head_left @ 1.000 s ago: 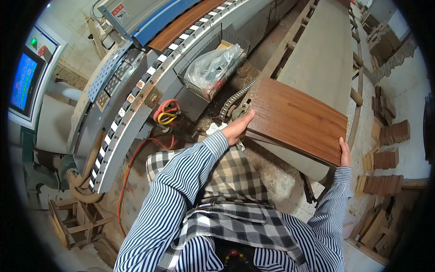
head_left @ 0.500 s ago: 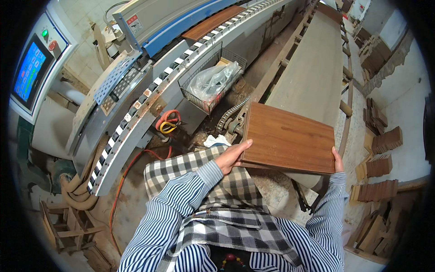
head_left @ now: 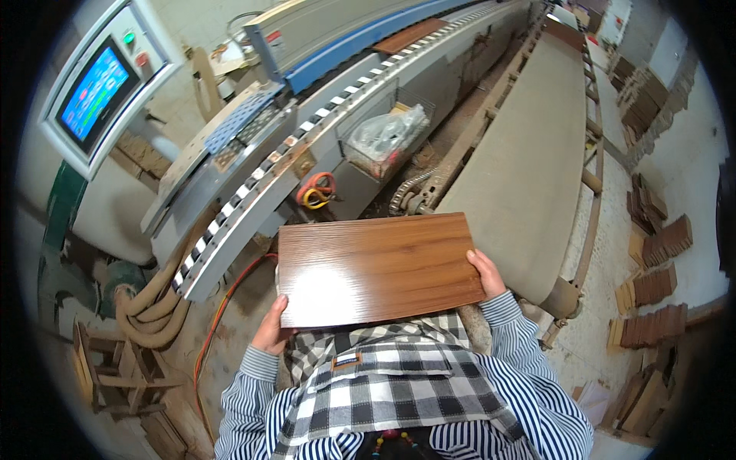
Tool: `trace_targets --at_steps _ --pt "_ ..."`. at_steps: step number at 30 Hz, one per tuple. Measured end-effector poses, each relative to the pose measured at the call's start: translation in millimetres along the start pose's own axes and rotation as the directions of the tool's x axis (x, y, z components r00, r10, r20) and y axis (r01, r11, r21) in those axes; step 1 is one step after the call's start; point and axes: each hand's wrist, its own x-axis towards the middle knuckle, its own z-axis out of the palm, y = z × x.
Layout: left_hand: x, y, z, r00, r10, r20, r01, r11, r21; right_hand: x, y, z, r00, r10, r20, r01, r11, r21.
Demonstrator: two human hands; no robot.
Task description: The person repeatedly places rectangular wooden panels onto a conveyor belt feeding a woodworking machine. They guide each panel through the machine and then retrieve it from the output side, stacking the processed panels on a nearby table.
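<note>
A brown wood-grain board is held level in front of my apron, with bright glare over its left half. My left hand grips its left end near the close corner, thumb up along the edge. At the opposite end, my right hand has its thumb on the edge. The other fingers of both hands are mostly hidden under the board. Beyond the board's far right corner stretches a grey-green conveyor belt. Past its far left corner, red- and yellow-handled scissors hang at the machine's side.
A long machine with a roller track runs along the left, another brown board lying on it. A wire basket holds clear plastic. At left stand a control screen and a wooden stool. Board stacks line the right wall.
Both hands have brought the board left, away from over the conveyor belt's near end, and turned it to lie in front of my body. The view has shifted too.
</note>
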Motion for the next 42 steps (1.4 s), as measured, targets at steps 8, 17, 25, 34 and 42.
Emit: trace_targets --at_steps 8,17,25,34,42 --pt "-55.3 -69.0 -96.0 0.995 0.096 -0.022 -0.098 0.967 -0.236 7.7 6.2 102.5 0.949 -0.016 0.315 0.064 0.987 -0.144" --pt "-54.6 -61.4 -98.0 0.994 0.112 0.008 -0.107 0.970 -0.216 -28.9 15.1 94.4 0.956 -0.197 0.218 0.253 0.931 -0.264" --pt "-49.8 -45.3 -34.1 0.662 0.656 -0.363 -0.241 0.645 0.725 -53.2 26.8 102.4 0.863 -0.503 0.050 0.404 0.628 -0.665" --pt "-54.1 -45.5 -36.0 0.637 0.665 -0.389 -0.270 0.665 0.696 -59.0 -5.3 118.9 0.851 -0.518 0.084 0.463 0.665 -0.586" --pt "-48.3 -37.6 -34.6 0.570 0.723 -0.391 -0.485 0.680 0.551 -28.0 -54.2 147.4 0.909 -0.132 0.395 0.150 0.989 -0.016"
